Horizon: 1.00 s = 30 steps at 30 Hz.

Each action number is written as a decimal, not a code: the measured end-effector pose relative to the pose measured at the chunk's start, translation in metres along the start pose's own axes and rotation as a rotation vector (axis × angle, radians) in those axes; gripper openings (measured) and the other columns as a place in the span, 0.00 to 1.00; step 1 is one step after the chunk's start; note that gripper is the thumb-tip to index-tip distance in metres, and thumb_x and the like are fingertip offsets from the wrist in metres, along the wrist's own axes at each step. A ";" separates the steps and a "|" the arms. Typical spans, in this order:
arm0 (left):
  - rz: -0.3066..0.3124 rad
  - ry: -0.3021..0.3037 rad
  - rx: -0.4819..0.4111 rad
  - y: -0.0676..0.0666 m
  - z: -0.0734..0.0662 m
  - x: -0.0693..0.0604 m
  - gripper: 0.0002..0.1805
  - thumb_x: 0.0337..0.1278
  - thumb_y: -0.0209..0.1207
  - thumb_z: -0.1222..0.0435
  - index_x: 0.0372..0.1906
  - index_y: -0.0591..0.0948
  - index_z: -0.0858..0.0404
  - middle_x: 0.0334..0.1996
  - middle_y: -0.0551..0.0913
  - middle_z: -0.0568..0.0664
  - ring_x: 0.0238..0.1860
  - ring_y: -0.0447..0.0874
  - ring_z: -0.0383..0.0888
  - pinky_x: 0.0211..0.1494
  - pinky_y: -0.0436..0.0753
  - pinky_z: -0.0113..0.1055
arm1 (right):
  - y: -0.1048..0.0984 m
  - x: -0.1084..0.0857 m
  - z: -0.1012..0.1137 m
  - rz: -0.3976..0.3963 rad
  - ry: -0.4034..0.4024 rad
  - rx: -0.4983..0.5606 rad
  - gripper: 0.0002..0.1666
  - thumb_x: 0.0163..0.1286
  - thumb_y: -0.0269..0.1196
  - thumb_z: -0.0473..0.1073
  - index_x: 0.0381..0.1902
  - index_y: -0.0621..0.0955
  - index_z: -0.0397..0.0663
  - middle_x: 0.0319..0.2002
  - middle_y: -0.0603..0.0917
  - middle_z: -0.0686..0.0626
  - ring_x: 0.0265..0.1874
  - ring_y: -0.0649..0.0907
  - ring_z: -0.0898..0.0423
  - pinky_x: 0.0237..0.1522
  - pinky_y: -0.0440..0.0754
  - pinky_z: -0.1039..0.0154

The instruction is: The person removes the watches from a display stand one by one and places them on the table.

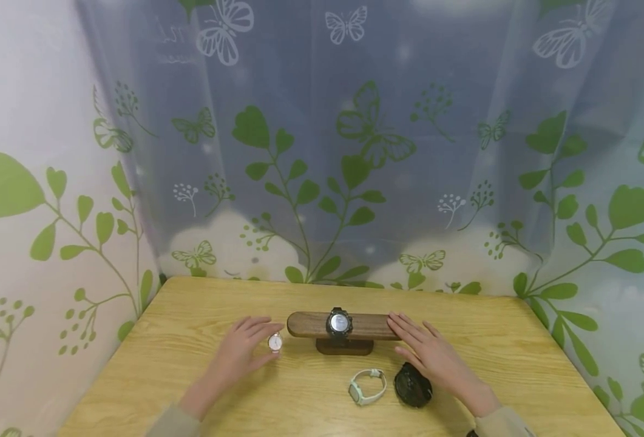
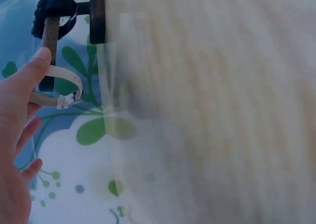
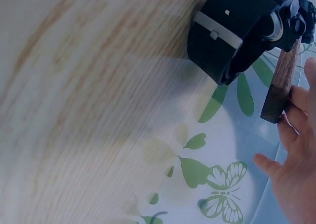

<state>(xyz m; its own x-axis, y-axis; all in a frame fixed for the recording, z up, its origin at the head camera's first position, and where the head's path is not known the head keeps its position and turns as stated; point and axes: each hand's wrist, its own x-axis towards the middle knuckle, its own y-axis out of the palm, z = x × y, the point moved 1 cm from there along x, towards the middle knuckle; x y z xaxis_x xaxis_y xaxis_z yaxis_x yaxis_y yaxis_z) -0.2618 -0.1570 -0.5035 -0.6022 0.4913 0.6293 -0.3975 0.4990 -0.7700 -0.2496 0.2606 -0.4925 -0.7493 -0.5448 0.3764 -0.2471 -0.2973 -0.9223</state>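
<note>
Head view: pinching a small round watch (image 1: pixel 275 343) between thumb and fingers of the left grip (image 1: pixel 240 349), dial towards the camera, long axis roughly twelve to six. Just off it at two o'clock, a wooden stand (image 1: pixel 308 326), bar lying nine to three, with a black watch (image 1: pixel 339 323) midway; resting on its three-o'clock end, unclenched, the right grip (image 1: pixel 431 355). Below at five, a mint watch (image 1: pixel 355 392); at four, a bulky watch (image 1: pixel 413 386). Beneath, wood-grained counter (image 1: pixel 152 340); at twelve, leaf-printed curtain (image 1: pixel 311 200).

Left wrist view: strap looped towards three o'clock, dial hidden.

Right wrist view: fingers touching the bar's end.
</note>
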 end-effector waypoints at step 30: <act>0.191 0.130 -0.038 0.021 -0.015 0.002 0.30 0.47 0.74 0.48 0.55 0.85 0.57 0.51 0.88 0.47 0.52 0.85 0.45 0.61 0.80 0.56 | 0.007 0.008 -0.004 -0.024 0.005 -0.024 0.36 0.75 0.62 0.48 0.76 0.68 0.45 0.75 0.69 0.44 0.72 0.70 0.45 0.67 0.70 0.33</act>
<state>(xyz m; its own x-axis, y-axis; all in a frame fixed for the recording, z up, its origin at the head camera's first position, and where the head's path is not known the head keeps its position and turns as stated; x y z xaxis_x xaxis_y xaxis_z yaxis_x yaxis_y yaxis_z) -0.2611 -0.1352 -0.5172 -0.5684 0.6663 0.4826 -0.2573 0.4132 -0.8735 -0.2603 0.2572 -0.4966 -0.7457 -0.5340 0.3985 -0.2802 -0.2912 -0.9147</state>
